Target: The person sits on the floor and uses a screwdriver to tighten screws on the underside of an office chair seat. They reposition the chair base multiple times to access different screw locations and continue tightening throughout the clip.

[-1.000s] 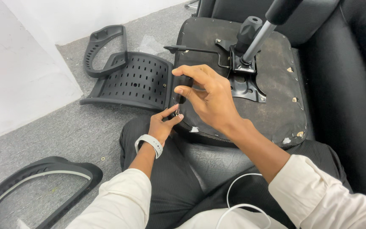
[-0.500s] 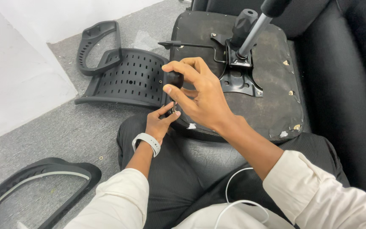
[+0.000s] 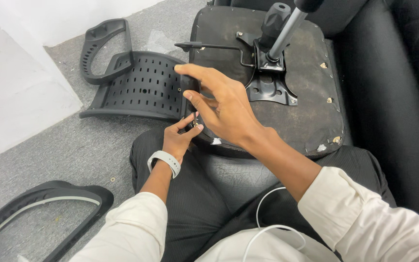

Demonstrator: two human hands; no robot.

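Holding small black part (image 3: 189,87) at front-left edge of upturned seat (image 3: 311,121): right hand (image 3: 224,104), grip closed on part, thumb and fingers wrapped round it. Left hand (image 3: 178,138) below, fingertips pinched narrow on something tiny at part's lower end; too small to tell what. Seat rests on lap, underside up, metal plate (image 3: 267,90) and gas cylinder (image 3: 284,31) at centre. Perforated backrest (image 3: 141,87) on floor, left of seat. Armrest (image 3: 105,48) touching backrest. White watch (image 3: 165,161) on left wrist.

Bright, even indoor light — soft shadows, sharp focus, slight wide-angle stretch at edges.
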